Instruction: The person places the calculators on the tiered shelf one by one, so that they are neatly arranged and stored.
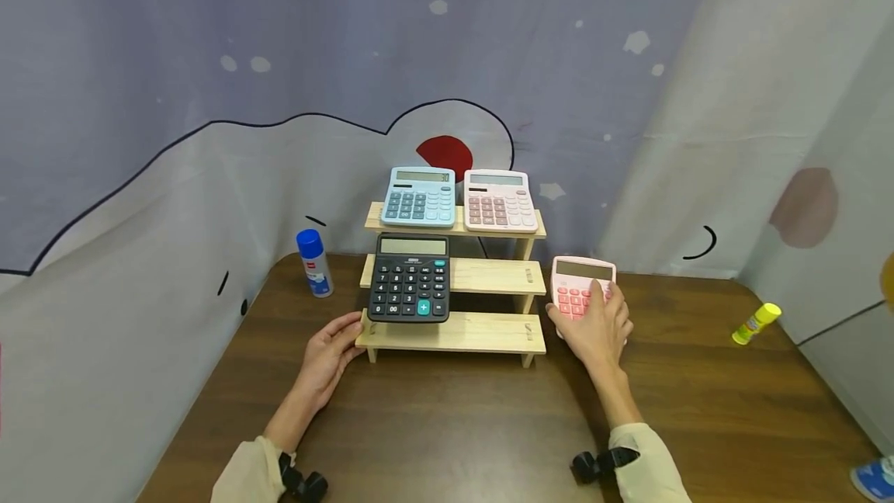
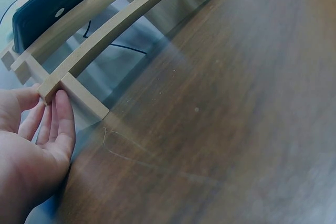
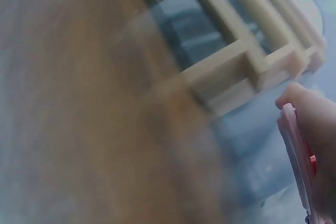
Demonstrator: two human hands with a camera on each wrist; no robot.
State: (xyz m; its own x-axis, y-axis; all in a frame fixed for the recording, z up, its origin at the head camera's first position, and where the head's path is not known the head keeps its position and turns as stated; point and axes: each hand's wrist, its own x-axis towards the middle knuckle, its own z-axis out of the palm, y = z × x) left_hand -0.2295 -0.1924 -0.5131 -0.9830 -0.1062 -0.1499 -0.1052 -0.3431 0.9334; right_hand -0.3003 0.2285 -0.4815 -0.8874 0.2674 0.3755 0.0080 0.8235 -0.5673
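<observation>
A three-step wooden display rack (image 1: 482, 331) stands on the table. My left hand (image 1: 327, 359) pinches the left end of its lowest shelf, thumb above and fingers below, as the left wrist view shows. My right hand (image 1: 597, 328) grips a pink calculator (image 1: 576, 286) by its sides, just right of the rack, its screen facing up. On the top shelf lean a blue calculator (image 1: 419, 196) and a pale pink calculator (image 1: 499, 200) side by side. A black calculator (image 1: 410, 278) leans on the middle shelf at the left, overlapping the lowest shelf in the head view.
A blue-capped spray can (image 1: 316, 264) stands left of the rack. Far right on the brown table (image 1: 447, 433) is a yellow glue stick (image 1: 757, 323). A blue and white object (image 1: 874, 480) shows at the right edge. A patterned curtain (image 1: 314, 37) hangs behind.
</observation>
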